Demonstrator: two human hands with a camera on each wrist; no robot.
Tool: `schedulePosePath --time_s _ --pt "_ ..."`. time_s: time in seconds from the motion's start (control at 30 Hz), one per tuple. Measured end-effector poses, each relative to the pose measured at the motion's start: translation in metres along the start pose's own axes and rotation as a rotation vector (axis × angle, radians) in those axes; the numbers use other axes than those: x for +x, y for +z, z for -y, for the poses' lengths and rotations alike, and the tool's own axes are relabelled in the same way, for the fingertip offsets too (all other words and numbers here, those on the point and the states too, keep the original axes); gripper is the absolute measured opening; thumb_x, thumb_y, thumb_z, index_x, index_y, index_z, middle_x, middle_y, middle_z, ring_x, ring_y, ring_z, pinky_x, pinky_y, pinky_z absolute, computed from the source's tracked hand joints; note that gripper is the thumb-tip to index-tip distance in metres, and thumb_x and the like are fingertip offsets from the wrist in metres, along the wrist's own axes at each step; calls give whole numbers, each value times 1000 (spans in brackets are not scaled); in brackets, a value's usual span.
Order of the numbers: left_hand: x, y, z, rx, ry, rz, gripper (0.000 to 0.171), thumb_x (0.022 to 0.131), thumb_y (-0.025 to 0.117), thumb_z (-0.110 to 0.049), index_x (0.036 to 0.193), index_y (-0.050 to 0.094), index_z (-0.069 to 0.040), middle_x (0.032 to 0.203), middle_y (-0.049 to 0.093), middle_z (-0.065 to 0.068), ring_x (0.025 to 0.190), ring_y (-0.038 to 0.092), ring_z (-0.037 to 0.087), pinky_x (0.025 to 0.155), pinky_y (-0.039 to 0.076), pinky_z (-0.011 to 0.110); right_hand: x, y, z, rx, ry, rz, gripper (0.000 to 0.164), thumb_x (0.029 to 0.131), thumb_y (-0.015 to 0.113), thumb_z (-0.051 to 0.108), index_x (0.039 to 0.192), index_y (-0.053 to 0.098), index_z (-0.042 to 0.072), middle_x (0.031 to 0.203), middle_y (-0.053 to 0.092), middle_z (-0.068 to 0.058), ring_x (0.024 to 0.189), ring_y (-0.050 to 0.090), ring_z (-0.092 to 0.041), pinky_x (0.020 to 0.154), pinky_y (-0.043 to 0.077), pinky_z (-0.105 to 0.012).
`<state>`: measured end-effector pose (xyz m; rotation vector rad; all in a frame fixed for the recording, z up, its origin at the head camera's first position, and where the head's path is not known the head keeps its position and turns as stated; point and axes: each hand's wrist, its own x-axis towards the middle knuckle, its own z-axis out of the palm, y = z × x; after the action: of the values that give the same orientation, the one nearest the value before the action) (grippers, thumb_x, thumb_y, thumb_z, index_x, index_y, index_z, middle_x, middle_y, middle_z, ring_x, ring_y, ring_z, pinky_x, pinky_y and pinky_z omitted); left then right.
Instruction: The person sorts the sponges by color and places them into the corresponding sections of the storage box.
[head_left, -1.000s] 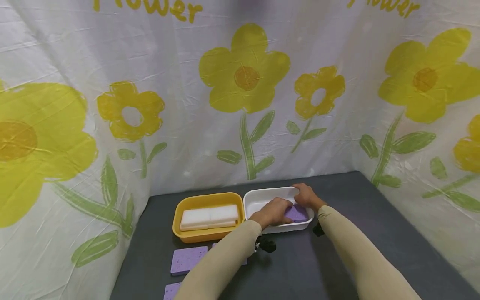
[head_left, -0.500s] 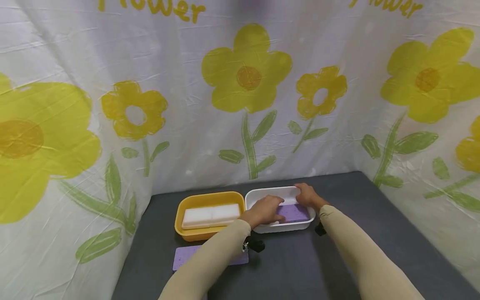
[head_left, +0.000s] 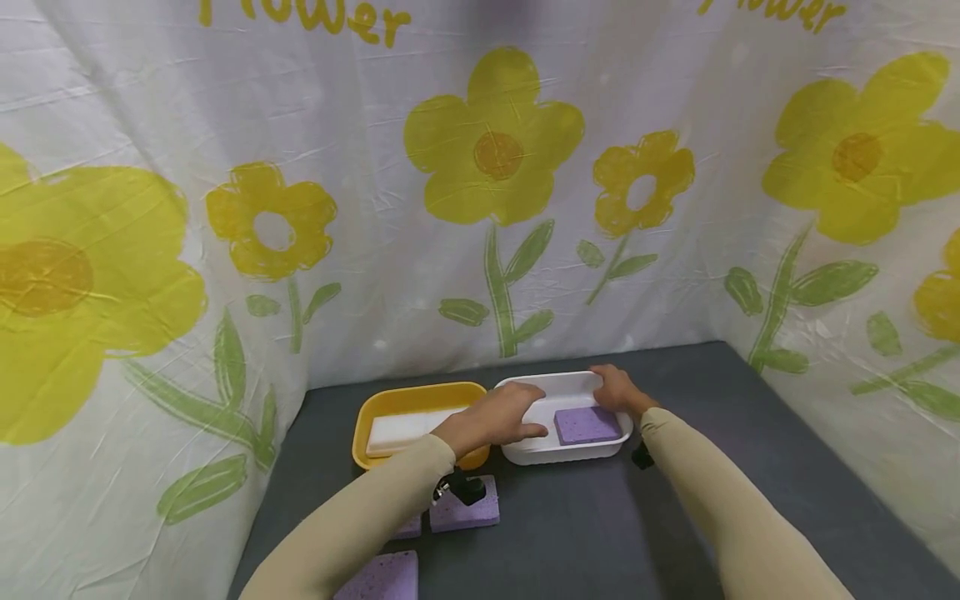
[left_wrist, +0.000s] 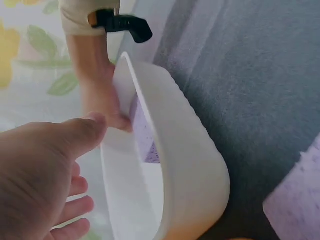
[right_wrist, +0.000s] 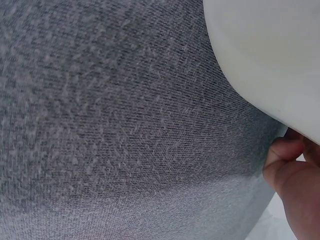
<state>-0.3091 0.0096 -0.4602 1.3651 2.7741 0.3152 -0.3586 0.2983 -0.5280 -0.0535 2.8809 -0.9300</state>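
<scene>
The left hand (head_left: pixel 491 417) had released its grip and drawn back; the purple sponge (head_left: pixel 587 425) lay in the white tub (head_left: pixel 562 455) near the desk's (head_left: pixel 570 533) far edge, seemingly settled, while the right hand (head_left: pixel 618 390) gripped the tub's rim.

Two hands are in view: one left hand (head_left: pixel 495 417) and one right hand (head_left: pixel 617 389), with two sleeves (head_left: pixel 360 533) and two black wrist devices (head_left: pixel 468 490). One desk (head_left: pixel 585 517) carries two trays, one yellow tray (head_left: pixel 420 397) and one white tray (head_left: pixel 570 455). Four purple sponges (head_left: pixel 587 425) show, one in the white tray and three on the desk. The yellow tray has at least one white block (head_left: pixel 397 431), partly hidden. Behind are three large flowers (head_left: pixel 495 154) and three smaller flowers (head_left: pixel 243 246).
</scene>
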Motion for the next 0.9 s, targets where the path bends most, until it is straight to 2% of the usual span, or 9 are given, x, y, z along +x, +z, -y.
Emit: schedulePosePath --time_s 0.07,0.23,0.43,0.53,0.7,0.9 --pt "-10 -6 -1 1 15 8 59 102 80 -39 147 66 -5 147 71 10 138 66 26 121 49 40 0 0 0 -5 7 6 64 92 58 -6 155 50 -12 154 55 -36 141 57 -51 120 46 -61" --pt "-36 -16 -5 78 24 51 63 101 79 -43 151 64 -7 150 69 9 140 65 25 120 50 38 -1 0 1 -23 0 9 64 92 57 -7 155 49 -14 155 54 -37 141 57 -52 120 46 -62" --pt "-64 -20 -6 172 80 49 53 98 83 -41 138 70 -9 137 75 6 121 74 20 107 58 35 0 0 0 -23 -15 10 62 91 56 -8 153 51 -14 150 58 -37 136 61 -50 116 49 -61" --pt "-78 -22 -6 196 77 67 53 98 83 -43 137 70 -11 135 75 4 118 73 19 103 60 35 1 -1 -1 -19 -7 13 62 92 56 -8 154 50 -14 152 57 -37 138 59 -51 118 48 -61" --pt "-98 -26 -6 212 82 102 53 97 85 -42 137 69 -11 131 75 3 111 71 17 97 61 34 0 -2 1 0 14 22 63 93 56 -8 155 48 -14 155 54 -37 142 56 -52 120 45 -63" --pt "-118 -31 -7 189 142 155 47 91 92 -36 125 72 -12 108 74 -2 92 64 9 84 59 29 1 1 1 8 24 30 64 94 56 -9 157 45 -15 156 52 -38 143 55 -52 120 45 -63"
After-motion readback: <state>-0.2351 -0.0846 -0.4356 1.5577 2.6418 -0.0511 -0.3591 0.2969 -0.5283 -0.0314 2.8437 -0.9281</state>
